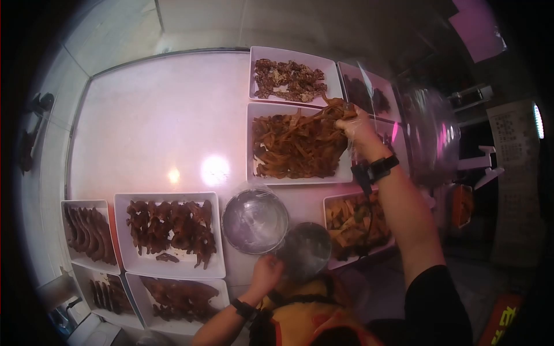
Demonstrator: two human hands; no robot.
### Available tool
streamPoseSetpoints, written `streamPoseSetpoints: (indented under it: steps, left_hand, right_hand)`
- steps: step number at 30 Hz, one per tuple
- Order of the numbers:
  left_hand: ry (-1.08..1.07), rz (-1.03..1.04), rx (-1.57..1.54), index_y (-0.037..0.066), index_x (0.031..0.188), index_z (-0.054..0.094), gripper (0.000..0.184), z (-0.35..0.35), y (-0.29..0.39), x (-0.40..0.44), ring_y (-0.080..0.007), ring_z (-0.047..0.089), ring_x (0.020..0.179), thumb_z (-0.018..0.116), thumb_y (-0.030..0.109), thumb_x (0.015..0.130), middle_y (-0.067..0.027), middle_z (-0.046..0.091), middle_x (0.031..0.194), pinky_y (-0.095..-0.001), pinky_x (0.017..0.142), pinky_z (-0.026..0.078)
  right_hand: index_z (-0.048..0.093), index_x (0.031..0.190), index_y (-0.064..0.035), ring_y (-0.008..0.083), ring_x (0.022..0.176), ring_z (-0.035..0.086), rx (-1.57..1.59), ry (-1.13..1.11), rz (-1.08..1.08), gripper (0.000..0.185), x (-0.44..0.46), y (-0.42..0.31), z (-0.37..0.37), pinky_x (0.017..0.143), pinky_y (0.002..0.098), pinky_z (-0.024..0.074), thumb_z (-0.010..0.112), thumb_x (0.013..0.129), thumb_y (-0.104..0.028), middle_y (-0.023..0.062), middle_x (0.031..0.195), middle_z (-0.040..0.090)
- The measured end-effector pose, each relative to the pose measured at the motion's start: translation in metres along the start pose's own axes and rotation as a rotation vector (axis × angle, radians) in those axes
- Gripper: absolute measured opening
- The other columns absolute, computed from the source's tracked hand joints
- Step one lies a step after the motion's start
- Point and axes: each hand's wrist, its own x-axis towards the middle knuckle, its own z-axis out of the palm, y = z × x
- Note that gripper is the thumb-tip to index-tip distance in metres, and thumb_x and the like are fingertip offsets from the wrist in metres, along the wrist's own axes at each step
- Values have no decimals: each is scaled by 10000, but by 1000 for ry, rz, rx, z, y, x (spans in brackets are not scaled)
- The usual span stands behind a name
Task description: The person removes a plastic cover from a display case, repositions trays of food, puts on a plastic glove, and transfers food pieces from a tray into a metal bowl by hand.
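My right hand (359, 128), in a clear plastic glove, is closed on a bunch of brown strips of cooked food (330, 111). It is over the right upper part of a white tray (348, 175) heaped with the same strips. My left hand (268, 272) is closed at the rim of a metal bowl (307, 254), which is close to my body. The inside of that bowl is dim, and I cannot tell what is in it. A second round metal bowl (255, 222), with a pale smeared bottom, stands just beyond it.
Several white trays of dark cooked pieces stand at the left front, one of them a large tray (167, 266). Behind the strips is a tray of crusted brown pieces (288, 78). Light brown pieces (355, 222) fill a tray under my right forearm. Clear plastic (430, 132) hangs at the right.
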Motion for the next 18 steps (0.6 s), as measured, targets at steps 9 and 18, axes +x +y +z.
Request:
streamPoseSetpoints:
  steps: [9, 18]
  left_hand:
    - [236, 10, -144, -10, 809, 557, 191, 20, -7, 5, -342, 647, 683, 651, 153, 845, -215, 630, 729, -448, 688, 511]
    - [99, -240, -582, 5, 973, 511, 273, 27, 5, 20, -222, 643, 762, 728, 159, 916, -108, 560, 902, -383, 605, 636]
  right_hand:
    - [653, 1156, -59, 168, 865, 597, 195, 125, 3, 436, -22, -42, -12, 768, 325, 493, 744, 737, 21, 18, 944, 632]
    - [626, 1109, 27, 239, 840, 699, 350, 176, -32, 310, -45, -92, -39, 711, 360, 609, 690, 807, 52, 129, 964, 662]
